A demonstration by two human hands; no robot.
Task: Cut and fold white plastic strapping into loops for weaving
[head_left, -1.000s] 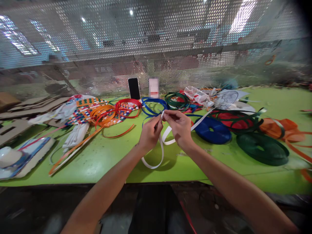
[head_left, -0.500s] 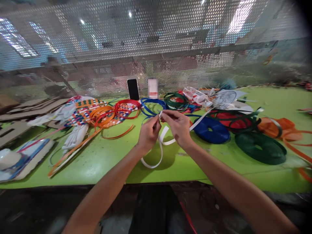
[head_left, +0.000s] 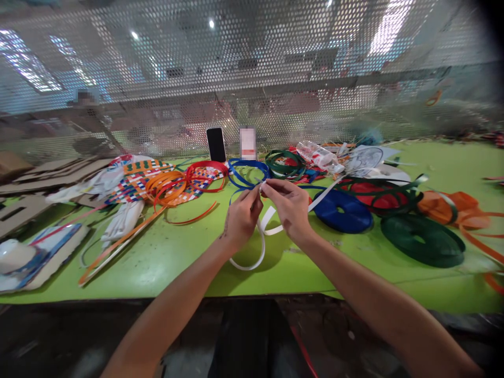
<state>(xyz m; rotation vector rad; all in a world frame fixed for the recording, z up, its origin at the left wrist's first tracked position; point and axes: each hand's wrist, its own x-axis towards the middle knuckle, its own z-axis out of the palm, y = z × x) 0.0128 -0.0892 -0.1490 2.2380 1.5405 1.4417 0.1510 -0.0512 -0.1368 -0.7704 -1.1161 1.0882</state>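
Green worktop [head_left: 165, 257]: left hand [head_left: 241, 216] and right hand [head_left: 289, 206] both pinch white strap [head_left: 260, 247] near its end; light, springy, slippery.

Strap [head_left: 262, 247] end hidden between pinching fingertips [head_left: 263, 185]; orange coil [head_left: 490, 281] cut off at right edge; card [head_left: 248, 143] by phone [head_left: 216, 144] blurred out.
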